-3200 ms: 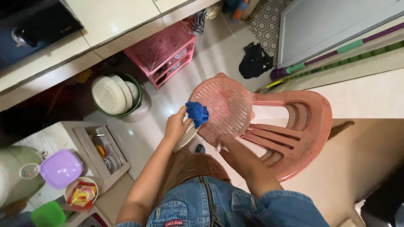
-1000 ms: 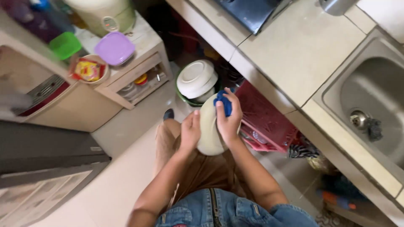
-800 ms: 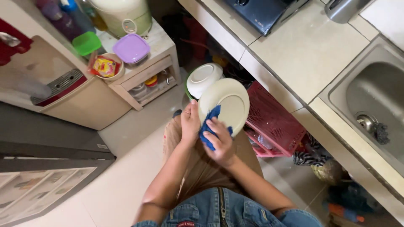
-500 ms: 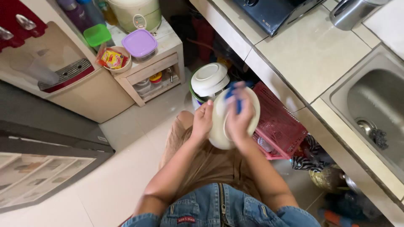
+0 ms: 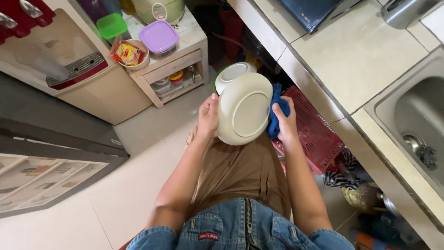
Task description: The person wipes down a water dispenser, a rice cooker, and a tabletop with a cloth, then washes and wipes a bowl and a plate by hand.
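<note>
I hold a cream plate [image 5: 244,110] between both hands, out in front of my lap above the floor, with its underside turned up toward me so the round foot ring shows. My left hand [image 5: 208,115] sits at the plate's 9 o'clock edge, its grip clenched on the rim, thumb pointing up along the edge toward 11 o'clock. My right hand [image 5: 286,121] is at the plate's 3 o'clock edge, its grip closed on a blue cloth [image 5: 275,110] that is pressed against the rim there; the cloth lies between my palm and the plate, and one finger curls over it. The plate is tilted, and it reads as an oval whose long axis runs from about 1 o'clock to 7 o'clock, its back facing up and slightly to 5 o'clock. Just beyond the plate at 12 o'clock a stack of pale bowls [image 5: 232,74] stands low on the floor. A pink plastic basket [image 5: 314,139] sits at 3 o'clock, just beside my right hand, under the edge of the tiled table [image 5: 356,55]. Well away at 10 o'clock a small wooden shelf [image 5: 173,65] carries a purple-lidded box [image 5: 159,36].
</note>
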